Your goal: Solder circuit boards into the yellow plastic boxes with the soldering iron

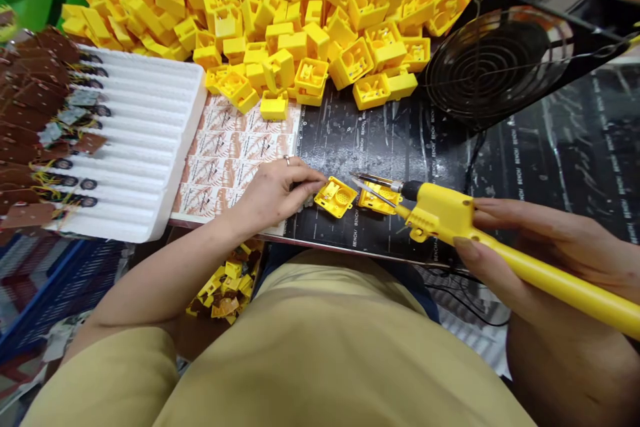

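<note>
My left hand (pixel 275 188) reaches in from the left, fingers pinched together at the left corner of a small open yellow plastic case (pixel 336 197) that lies on the bench. Inside the case are a perforated round patch and small fittings. A second yellow case half (pixel 379 197) sits just right of it, partly covered by the tool above. My right hand (pixel 545 260) is wrapped round a yellow soldering iron (pixel 445 210) with a thin feed tube beside its metal bit. The bit points left, over the second case half and near the first.
A large heap of yellow plastic cases (pixel 295 33) fills the back. A black fan (pixel 490 60) stands at the back right. On the left, a white foam tray (pixel 145 147) carries brown circuit boards (pixel 30 100) with wires. Below the bench edge is a box of yellow parts (pixel 233 283).
</note>
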`<state>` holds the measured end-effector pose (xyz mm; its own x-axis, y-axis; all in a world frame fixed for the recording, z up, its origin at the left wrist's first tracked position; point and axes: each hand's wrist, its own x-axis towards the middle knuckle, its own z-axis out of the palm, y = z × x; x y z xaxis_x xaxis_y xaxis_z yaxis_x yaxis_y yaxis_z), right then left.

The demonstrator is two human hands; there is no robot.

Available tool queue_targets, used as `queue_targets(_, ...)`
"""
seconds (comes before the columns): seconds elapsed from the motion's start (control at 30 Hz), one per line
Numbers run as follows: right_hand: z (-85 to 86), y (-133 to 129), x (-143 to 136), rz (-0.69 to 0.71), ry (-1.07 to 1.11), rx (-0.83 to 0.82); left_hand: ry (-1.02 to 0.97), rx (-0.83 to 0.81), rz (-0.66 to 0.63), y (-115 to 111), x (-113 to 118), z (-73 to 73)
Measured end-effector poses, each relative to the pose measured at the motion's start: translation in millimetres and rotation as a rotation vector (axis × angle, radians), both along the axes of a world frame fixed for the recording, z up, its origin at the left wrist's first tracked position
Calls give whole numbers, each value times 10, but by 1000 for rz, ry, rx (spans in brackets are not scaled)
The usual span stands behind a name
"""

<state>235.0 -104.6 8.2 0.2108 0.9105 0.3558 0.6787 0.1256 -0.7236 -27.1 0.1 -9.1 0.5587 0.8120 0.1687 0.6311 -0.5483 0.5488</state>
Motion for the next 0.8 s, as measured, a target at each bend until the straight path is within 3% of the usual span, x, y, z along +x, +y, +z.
queue_targets(0.07, 29, -4, -61, -15, 103, -19, 29, -37, 48, 49, 22, -20)
queue_targets(0.13, 38, -13, -96, -16, 148, -29, 148, 33, 49, 68, 52, -1)
queue_targets(0.27, -44, 10, 22, -61, 109, -20, 388, 232, -94, 32, 87, 78)
queue_targets(0.43, -169, 79, 262, 285, -74, 205, 407, 278, -134, 15, 102, 100)
queue_targets(0.47, -159, 68, 253, 281, -75, 203, 401, 260, -120, 24, 111, 96)
queue_targets(0.6, -73, -33, 107, 4, 41, -2, 453, 230, -86, 67, 168, 110)
queue_targets(0.63, -71, -46, 89, -4, 42, -13, 477, 234, -99, 73, 184, 121)
queue_targets(0.8, -181, 26, 172, 412, -79, 237, 590, 331, -151, 83, 253, 178)
